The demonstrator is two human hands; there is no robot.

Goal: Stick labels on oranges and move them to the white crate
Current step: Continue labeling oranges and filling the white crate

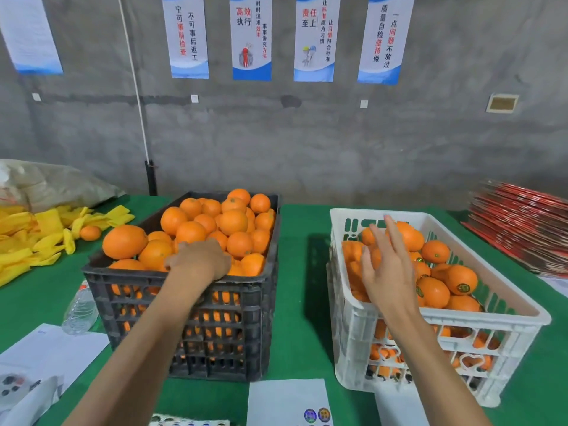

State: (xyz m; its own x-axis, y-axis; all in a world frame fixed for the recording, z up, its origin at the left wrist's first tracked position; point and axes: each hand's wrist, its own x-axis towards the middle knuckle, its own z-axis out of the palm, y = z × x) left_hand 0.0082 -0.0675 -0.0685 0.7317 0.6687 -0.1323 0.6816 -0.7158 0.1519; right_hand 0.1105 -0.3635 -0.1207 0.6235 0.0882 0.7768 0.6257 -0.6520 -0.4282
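Brimming black crate [184, 278] of oranges [190, 232] (white crate [353, 327] part-filled)

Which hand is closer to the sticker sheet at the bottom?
Neither by much, perhaps the left. The left hand is up in the black crate; the right hand hovers open over the white crate. The sticker sheet lies well below both.

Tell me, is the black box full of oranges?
Full. Oranges are heaped above the rim of the black crate, and more show through its slatted sides.
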